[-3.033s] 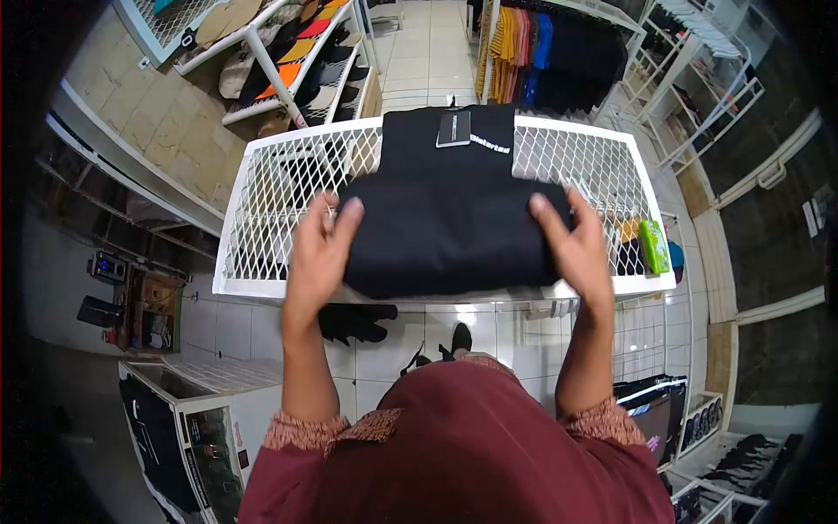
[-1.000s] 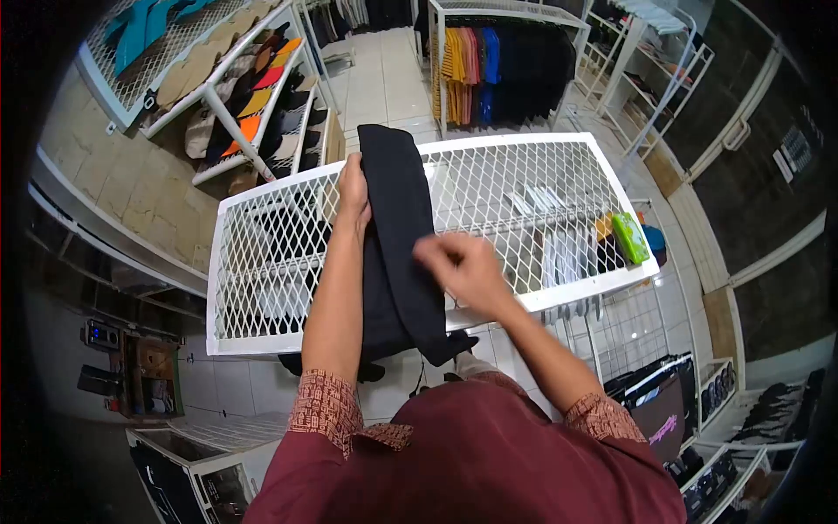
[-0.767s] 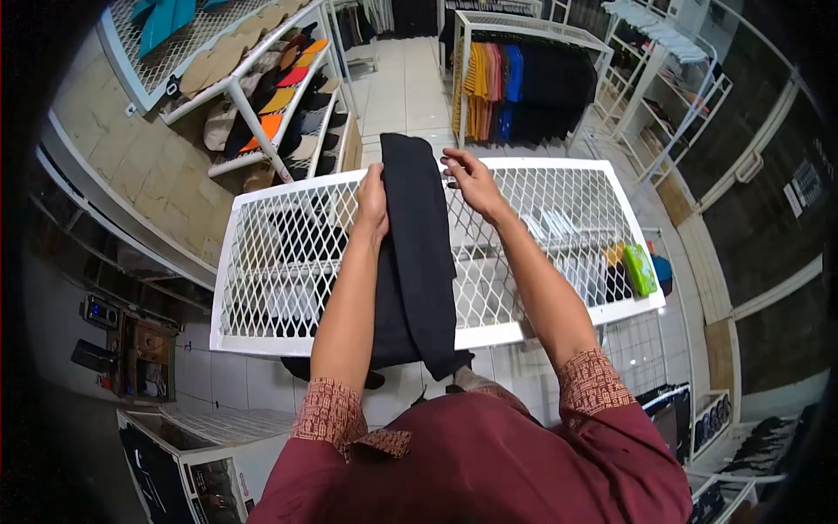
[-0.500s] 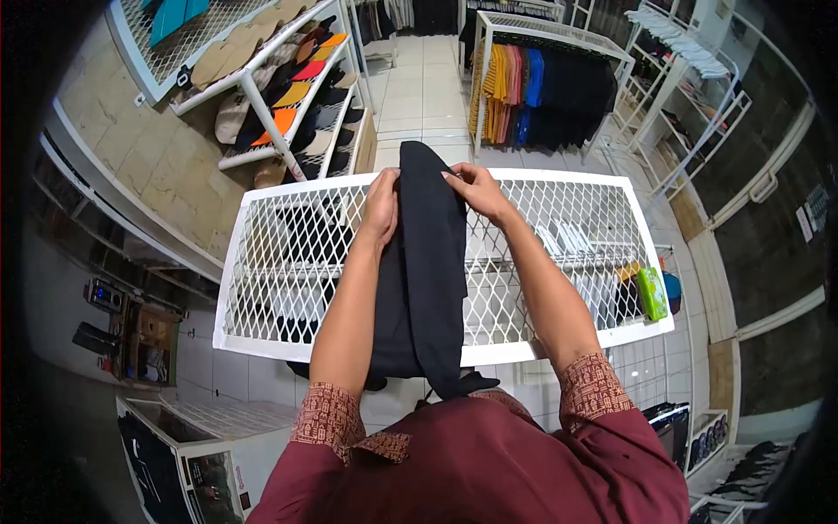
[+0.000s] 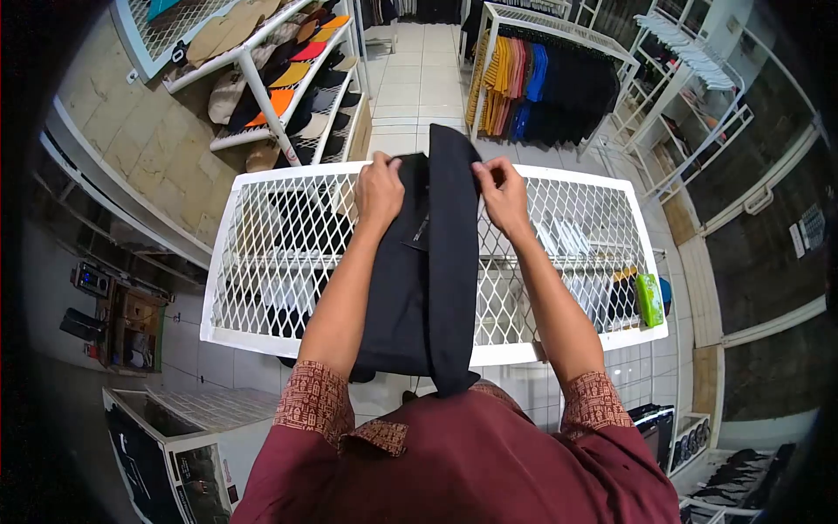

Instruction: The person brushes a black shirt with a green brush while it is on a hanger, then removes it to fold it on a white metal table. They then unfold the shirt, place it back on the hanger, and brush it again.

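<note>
A black garment (image 5: 393, 288) lies lengthwise over the white mesh table (image 5: 559, 336), its near end hanging over the front edge by my body. A long strip of it is folded up along the right side and stands partly raised. Small pale print shows on the cloth beside this fold. At the far left edge, my left hand (image 5: 380, 188) has its fingers curled closed on the cloth. My right hand (image 5: 502, 192) pinches the right edge of the raised strip between thumb and fingers.
A green packet (image 5: 649, 299) lies at the table's right end. Caps fill a slanted rack (image 5: 288, 140) at the far left. Clothes hang on a rack (image 5: 559, 79) ahead, and white hangers (image 5: 685, 48) hang to the right. Glass doors (image 5: 759, 253) stand at the right side.
The folded strip has shifted right and lifted, uncovering the left part of the garment and its print. My right hand has moved right with the strip; my hands are farther apart.
</note>
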The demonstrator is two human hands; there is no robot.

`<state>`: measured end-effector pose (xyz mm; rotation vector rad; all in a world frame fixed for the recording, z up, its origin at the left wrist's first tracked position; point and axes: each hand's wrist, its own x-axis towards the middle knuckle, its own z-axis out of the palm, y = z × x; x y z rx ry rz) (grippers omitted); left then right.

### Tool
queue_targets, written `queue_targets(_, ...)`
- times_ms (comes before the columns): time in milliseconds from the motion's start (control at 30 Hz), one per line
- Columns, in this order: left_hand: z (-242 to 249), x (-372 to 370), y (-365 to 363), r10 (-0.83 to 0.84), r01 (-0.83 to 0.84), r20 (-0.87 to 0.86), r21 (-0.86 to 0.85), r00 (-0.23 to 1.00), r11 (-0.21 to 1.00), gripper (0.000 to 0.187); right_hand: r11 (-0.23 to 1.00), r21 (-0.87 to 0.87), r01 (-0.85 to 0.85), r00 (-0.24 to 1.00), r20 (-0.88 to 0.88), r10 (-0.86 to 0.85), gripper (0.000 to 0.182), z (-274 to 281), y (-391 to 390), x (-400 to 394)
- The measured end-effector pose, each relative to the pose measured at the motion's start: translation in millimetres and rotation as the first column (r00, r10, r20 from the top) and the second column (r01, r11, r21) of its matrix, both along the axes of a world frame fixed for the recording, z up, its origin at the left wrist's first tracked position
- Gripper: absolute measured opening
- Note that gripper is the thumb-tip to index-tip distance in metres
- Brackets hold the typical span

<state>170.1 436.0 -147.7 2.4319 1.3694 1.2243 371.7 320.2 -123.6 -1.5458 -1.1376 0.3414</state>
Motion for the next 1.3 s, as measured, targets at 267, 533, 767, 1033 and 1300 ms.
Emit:
queue_targets(267, 86, -74, -7, 0.211, -0.263, 0.396, 0.083, 0.894, 0.961, 0.021, 0.932, 0.346, 0.111, 0.994, -0.027, -0.108, 0.025, 89, -54, 62)
queue_targets(533, 133, -75, 53, 0.297, -0.310, 0.122, 0.108, 0.947, 0.945, 0.025, 0.922, -0.139, 0.362, 0.687, 0.708, -0.163, 0.039, 155, 29, 132)
queue_targets(767, 69, -113, -53, 0.049, -0.053, -0.033, -0.150, 0.998, 0.987, 0.046, 0.991, -0.065, 0.120, 0.850, 0.522, -0.069, 0.044, 76, -57, 79)
queue_targets(1033, 47, -174, -270, 0.276, -0.204, 0.047, -0.560, 0.960, 0.803, 0.039, 0.905, -0.333, 0.265, 0.961, 0.017, -0.275, 0.018, 5, -287, -48)
queue_targets(1300, 25, -193, -290, 0.199, -0.256, -0.161, -0.603, 0.967, 0.756, 0.047, 0.939, -0.323, 0.121, 0.991, -0.022, -0.135, 0.029, -57, -310, -108)
